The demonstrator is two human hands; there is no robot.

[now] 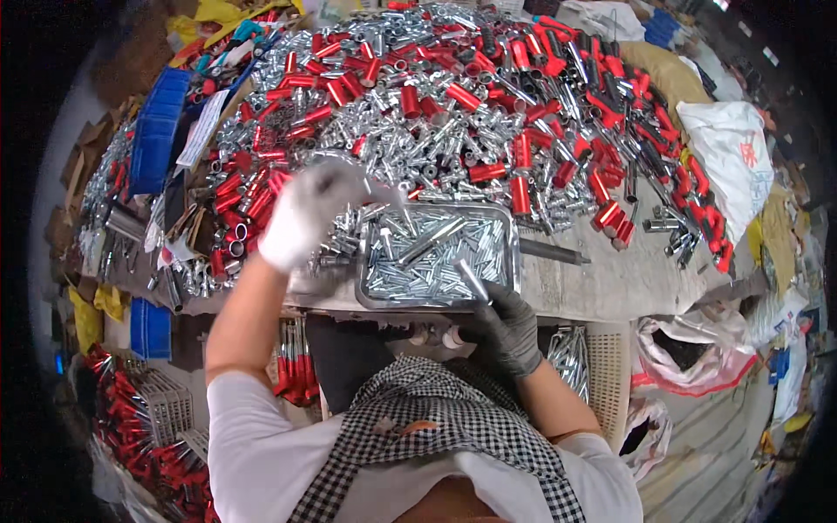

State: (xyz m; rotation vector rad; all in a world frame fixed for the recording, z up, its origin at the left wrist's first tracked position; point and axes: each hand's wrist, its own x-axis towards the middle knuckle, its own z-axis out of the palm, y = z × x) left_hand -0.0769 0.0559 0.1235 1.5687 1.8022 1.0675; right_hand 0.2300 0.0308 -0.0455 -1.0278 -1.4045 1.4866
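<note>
My right hand [510, 327], in a dark grey glove, is closed around a short silver metal tube [472, 281] slanting over the near right part of a metal tray [513, 261]. Many small silver pins or threaded rods [466, 248] fill the tray, and a longer silver tube [433, 241] lies on top of them. My left hand [314, 209], in a white glove, is raised left of the tray and smeared by motion. Beside its fingers, a blurred reddish-grey shape [381, 193] extends toward the tray's far edge; whether the hand holds it is unclear.
A large heap of silver fittings [392, 131] and red sleeves [410, 101] covers the far table. Red-handled tools [602, 109] lie at right. A dark rod [554, 253] sticks out beside the tray. Blue bins [161, 131] stand left; a white sack [731, 157] lies right.
</note>
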